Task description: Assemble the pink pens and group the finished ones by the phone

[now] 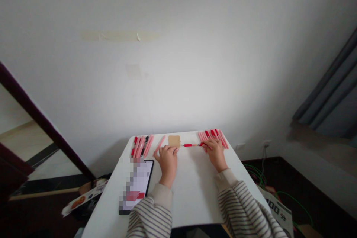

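Observation:
A thin pen with a red grip (187,145) lies crosswise between my two hands near the back of the table. My right hand (215,153) pinches its red right-hand end between thumb and fingers. Curled fingers on my left hand (168,157) sit by the pen's other end; what they hold, if anything, is hidden. Beside that hand, a pink pen (160,145) slants on the tabletop, its lower end close to the thumb. Just behind my left fingers is a tan square (174,141).
Several pink, red and black pens (141,146) lie in a row at the back left of the white table (192,193). More pink and red pens (213,134) line the back right. A phone (139,184) rests left of my left forearm. The wall stands behind.

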The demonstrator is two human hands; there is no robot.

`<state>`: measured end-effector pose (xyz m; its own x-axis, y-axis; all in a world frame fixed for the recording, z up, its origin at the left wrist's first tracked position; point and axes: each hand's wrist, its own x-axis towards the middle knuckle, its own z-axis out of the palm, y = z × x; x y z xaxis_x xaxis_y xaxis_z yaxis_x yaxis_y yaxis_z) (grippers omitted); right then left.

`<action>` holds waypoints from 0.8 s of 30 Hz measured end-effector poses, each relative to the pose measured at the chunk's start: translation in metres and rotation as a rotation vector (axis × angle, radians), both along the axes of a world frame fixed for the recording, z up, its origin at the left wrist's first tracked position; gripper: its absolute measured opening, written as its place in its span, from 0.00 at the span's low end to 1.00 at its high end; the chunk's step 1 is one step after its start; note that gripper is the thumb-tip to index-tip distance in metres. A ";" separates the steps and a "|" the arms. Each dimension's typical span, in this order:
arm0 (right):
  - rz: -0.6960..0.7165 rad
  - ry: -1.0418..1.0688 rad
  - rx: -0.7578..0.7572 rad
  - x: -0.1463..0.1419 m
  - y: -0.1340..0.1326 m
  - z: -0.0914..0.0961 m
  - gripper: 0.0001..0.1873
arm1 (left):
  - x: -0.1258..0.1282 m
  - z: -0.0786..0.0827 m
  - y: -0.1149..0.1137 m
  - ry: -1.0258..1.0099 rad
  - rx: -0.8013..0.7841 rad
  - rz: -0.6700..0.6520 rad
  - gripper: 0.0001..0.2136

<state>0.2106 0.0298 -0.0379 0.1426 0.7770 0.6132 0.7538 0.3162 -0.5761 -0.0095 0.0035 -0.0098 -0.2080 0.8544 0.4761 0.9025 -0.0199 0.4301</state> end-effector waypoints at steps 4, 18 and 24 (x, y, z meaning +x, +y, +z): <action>-0.008 -0.008 -0.017 0.000 0.000 0.000 0.18 | 0.000 -0.003 -0.001 0.069 0.004 0.002 0.10; -0.009 -0.015 -0.038 -0.001 -0.002 0.001 0.18 | 0.000 -0.003 -0.005 0.190 -0.064 0.074 0.11; -0.009 -0.010 -0.023 -0.001 -0.001 -0.001 0.17 | -0.001 -0.006 -0.002 0.186 -0.054 0.058 0.11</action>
<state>0.2100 0.0287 -0.0387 0.1434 0.7895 0.5967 0.7620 0.2966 -0.5756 -0.0110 0.0011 -0.0162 -0.1698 0.8689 0.4649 0.9656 0.0525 0.2546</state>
